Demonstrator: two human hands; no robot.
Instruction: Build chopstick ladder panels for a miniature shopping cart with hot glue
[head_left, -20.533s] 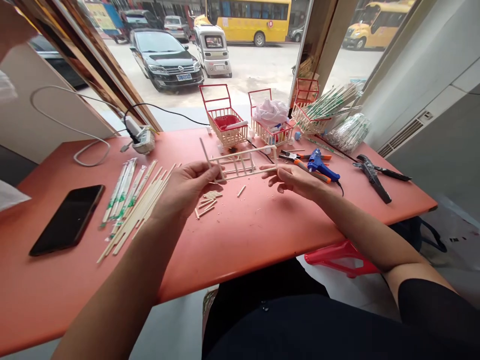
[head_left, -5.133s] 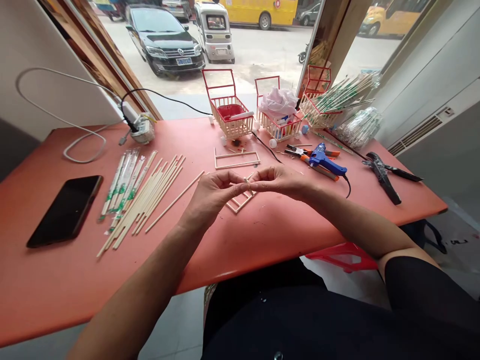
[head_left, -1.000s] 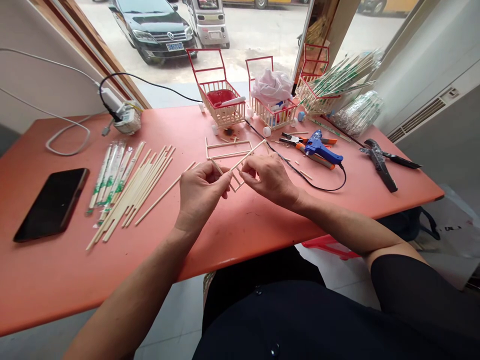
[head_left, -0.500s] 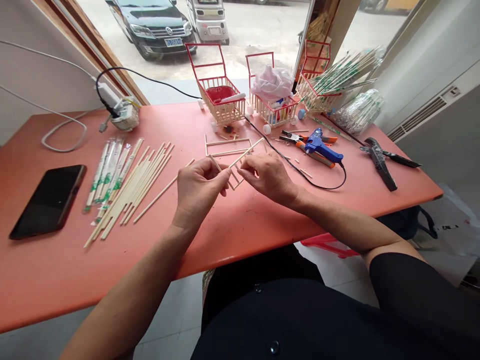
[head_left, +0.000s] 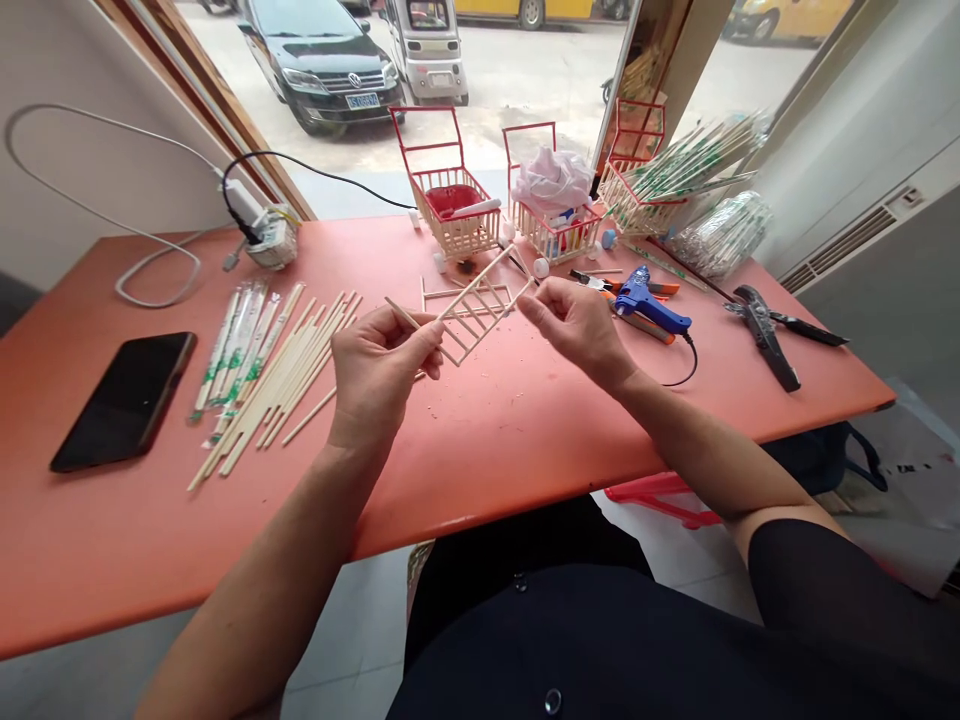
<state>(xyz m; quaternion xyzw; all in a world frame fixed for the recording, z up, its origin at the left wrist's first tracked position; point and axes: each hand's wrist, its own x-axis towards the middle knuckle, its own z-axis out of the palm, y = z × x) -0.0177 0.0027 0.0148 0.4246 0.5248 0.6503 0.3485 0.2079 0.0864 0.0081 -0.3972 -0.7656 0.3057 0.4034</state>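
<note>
A ladder-like frame of thin wooden sticks [head_left: 478, 283], with several rungs between two rails, is held tilted above the table. My left hand [head_left: 379, 365] pinches its near end between thumb and fingers; one stick end pokes out past the knuckles. At the far right corner, my right hand [head_left: 574, 325] is closed with thumb and fingertips together on the frame; the exact contact is partly hidden. Behind it another stick frame [head_left: 450, 293] lies on the table, partly covered. A loose stick [head_left: 309, 416] lies beside my left hand.
Loose chopsticks [head_left: 274, 385], wrapped chopsticks [head_left: 232, 340] and a phone [head_left: 124, 400] lie left on the pink table [head_left: 465, 470]. Small stick carts [head_left: 457, 225] stand behind. A blue glue gun [head_left: 649, 300], pliers [head_left: 660, 330] and a black tool [head_left: 765, 340] lie right.
My right hand has moved slightly right and away from my left hand, uncovering the rungs of the held frame. The frame now shows more face-on. The camera view has shifted a little.
</note>
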